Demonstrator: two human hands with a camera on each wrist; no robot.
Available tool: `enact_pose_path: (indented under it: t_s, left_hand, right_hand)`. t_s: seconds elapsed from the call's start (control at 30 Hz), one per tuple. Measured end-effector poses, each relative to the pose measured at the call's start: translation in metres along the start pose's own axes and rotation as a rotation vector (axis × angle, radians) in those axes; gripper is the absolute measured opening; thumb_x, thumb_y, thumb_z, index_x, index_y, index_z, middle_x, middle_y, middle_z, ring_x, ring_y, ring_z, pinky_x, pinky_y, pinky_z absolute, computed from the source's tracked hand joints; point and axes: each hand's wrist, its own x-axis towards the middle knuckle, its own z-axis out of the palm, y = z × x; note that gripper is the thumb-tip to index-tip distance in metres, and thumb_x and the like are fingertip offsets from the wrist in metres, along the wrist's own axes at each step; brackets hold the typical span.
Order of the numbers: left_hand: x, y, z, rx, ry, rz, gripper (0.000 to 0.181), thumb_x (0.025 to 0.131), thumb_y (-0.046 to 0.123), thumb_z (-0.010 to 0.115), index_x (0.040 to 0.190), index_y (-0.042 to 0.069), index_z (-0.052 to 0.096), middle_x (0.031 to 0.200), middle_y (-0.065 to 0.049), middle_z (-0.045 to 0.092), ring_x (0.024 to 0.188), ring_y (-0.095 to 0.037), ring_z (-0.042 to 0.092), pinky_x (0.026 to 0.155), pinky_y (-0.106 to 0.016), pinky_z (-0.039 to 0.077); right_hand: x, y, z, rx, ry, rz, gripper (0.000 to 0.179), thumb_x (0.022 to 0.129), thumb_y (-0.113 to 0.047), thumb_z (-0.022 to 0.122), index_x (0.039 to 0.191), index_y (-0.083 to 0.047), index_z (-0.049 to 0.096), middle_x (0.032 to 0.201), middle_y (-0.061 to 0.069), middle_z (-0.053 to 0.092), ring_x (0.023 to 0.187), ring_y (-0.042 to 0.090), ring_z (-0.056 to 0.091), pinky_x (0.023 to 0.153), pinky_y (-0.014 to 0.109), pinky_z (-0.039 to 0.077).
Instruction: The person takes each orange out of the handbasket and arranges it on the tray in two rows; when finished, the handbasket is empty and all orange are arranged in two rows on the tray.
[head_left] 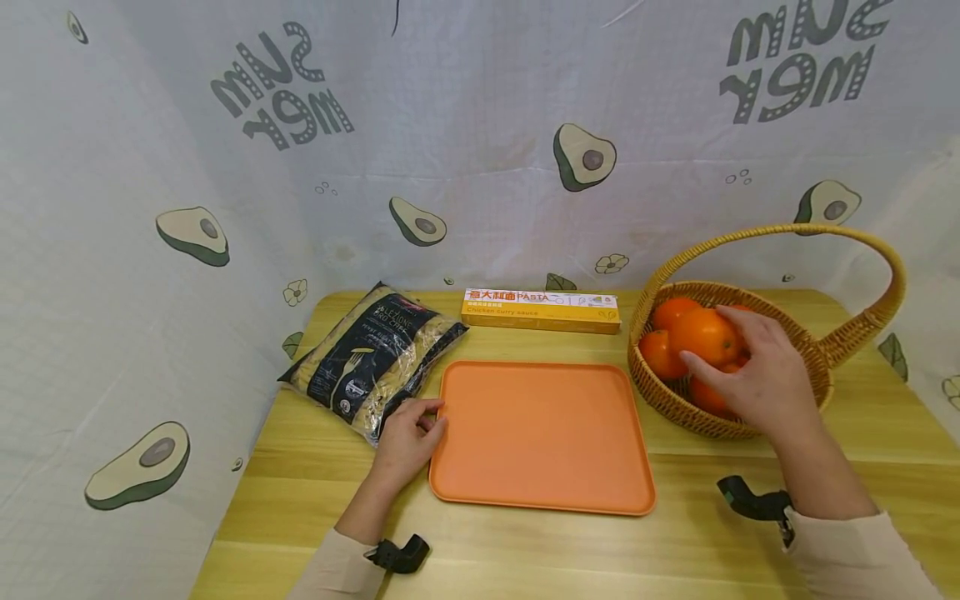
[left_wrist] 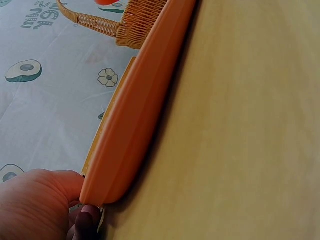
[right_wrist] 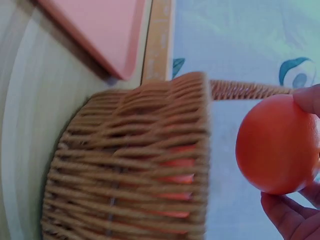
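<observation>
My right hand grips an orange between thumb and fingers, over the wicker basket. Seen from the right wrist, that orange is above the basket's rim, with the fingers beneath it. Several more oranges lie in the basket, partly hidden by the held one and the hand. My left hand rests on the table, its loosely bent fingers touching the left rim of an orange-coloured tray. The left wrist view shows the same hand beside the tray's corner.
A dark bag of pasta lies left of the tray, close to the left hand. Behind the tray, a yellow and white pasta box lies along the curtain. The basket's tall handle arches beyond the right hand.
</observation>
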Motion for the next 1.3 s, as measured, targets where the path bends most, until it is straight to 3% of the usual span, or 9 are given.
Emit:
enact_pose_path:
  t_s: [0.33, 0.57, 0.87, 1.0, 1.3]
  left_hand:
    - [0.000, 0.001, -0.001, 0.003, -0.005, 0.000, 0.025, 0.090, 0.013, 0.076, 0.116, 0.010, 0.075, 0.094, -0.004, 0.066, 0.075, -0.008, 0.061, 0.065, -0.021, 0.052]
    - [0.000, -0.001, 0.000, 0.003, 0.011, 0.015, 0.025, 0.090, 0.013, 0.076, 0.114, 0.010, 0.076, 0.094, -0.004, 0.066, 0.074, -0.006, 0.060, 0.064, -0.020, 0.052]
    - [0.000, 0.000, 0.000, 0.001, -0.016, -0.018, 0.026, 0.091, 0.015, 0.076, 0.116, 0.011, 0.075, 0.096, -0.003, 0.066, 0.075, -0.007, 0.061, 0.065, -0.020, 0.052]
    - [0.000, 0.000, 0.000, 0.002, -0.012, -0.004, 0.026, 0.091, 0.014, 0.076, 0.116, 0.010, 0.075, 0.096, -0.003, 0.066, 0.075, -0.007, 0.060, 0.064, -0.021, 0.052]
    - [0.000, -0.002, 0.000, 0.003, -0.004, 0.007, 0.024, 0.091, 0.014, 0.076, 0.115, 0.010, 0.075, 0.096, -0.003, 0.066, 0.074, -0.006, 0.060, 0.064, -0.021, 0.052]
  right_hand:
    - [-0.007, -0.023, 0.004, 0.039, -0.005, -0.097, 0.077, 0.077, -0.029, 0.090, 0.140, -0.004, 0.054, 0.137, 0.027, 0.054, 0.120, 0.047, 0.050, 0.087, 0.068, 0.043]
    - [-0.011, -0.041, 0.016, 0.059, -0.043, -0.136, 0.074, 0.078, -0.031, 0.089, 0.139, -0.008, 0.056, 0.136, 0.025, 0.055, 0.115, 0.044, 0.053, 0.085, 0.067, 0.047]
    - [-0.011, -0.059, 0.029, 0.066, -0.141, -0.084, 0.077, 0.082, -0.042, 0.085, 0.143, -0.007, 0.054, 0.140, 0.024, 0.057, 0.114, 0.043, 0.057, 0.088, 0.063, 0.050]
    - [-0.011, -0.066, 0.038, 0.078, -0.170, -0.080, 0.078, 0.082, -0.046, 0.084, 0.143, -0.007, 0.054, 0.137, 0.024, 0.058, 0.110, 0.043, 0.059, 0.087, 0.062, 0.050]
    - [-0.010, -0.076, 0.061, 0.132, -0.218, -0.119, 0.070, 0.082, -0.035, 0.086, 0.138, -0.006, 0.058, 0.138, 0.019, 0.059, 0.118, 0.041, 0.057, 0.094, 0.062, 0.051]
